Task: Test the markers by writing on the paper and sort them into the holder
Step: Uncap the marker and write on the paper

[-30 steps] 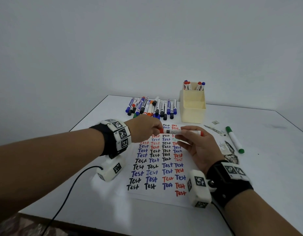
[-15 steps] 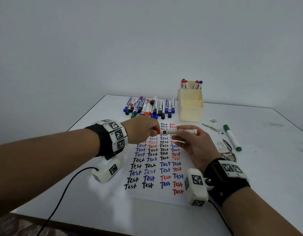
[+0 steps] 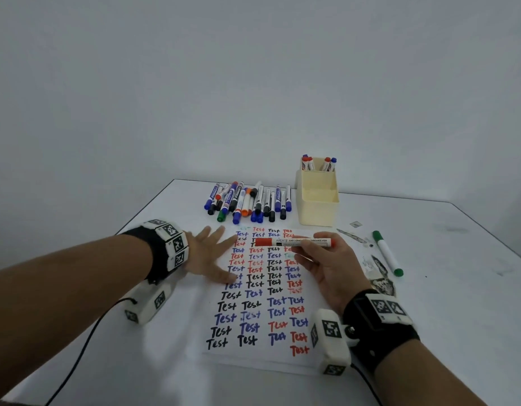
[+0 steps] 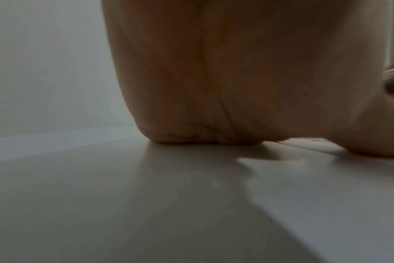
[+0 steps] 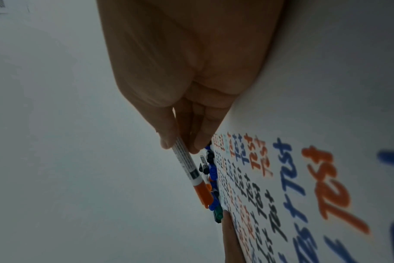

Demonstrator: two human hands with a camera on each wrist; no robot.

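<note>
While the head view takes in the whole white surface (image 3: 429,288), the paper (image 3: 262,356) lies at the centre of the frame, nearly filled with rows of "Test" in black, blue and red. The right hand (image 3: 329,268) is right of centre, its grip pinching the barrel of a red marker (image 3: 293,242) that lies level above the top rows, cap on and pointing toward the left of the frame. The left hand (image 3: 208,256), left of centre, lies flat with fingers spread on the paper's left edge, holding nothing. Above the paper, a pile of markers (image 3: 247,202) waits beside the cream holder (image 3: 317,206), whose rear compartment has only a few red and blue ones in it. A green marker (image 3: 387,253) lies apart at the right, near some scraps.

In the left wrist view, the palm (image 4: 236,80) fills the upper middle, its heel pressed on the surface; the fingers are hidden.

In the right wrist view, thumb and fingers (image 5: 202,135) at the centre pinch the red marker, its capped end slanting toward the lower middle, with the pile and the written paper behind and to the right.

Judging by this, many tests are written but few markers sorted; the held marker is capped, so it is probably ready for the holder, and the pile remains.
</note>
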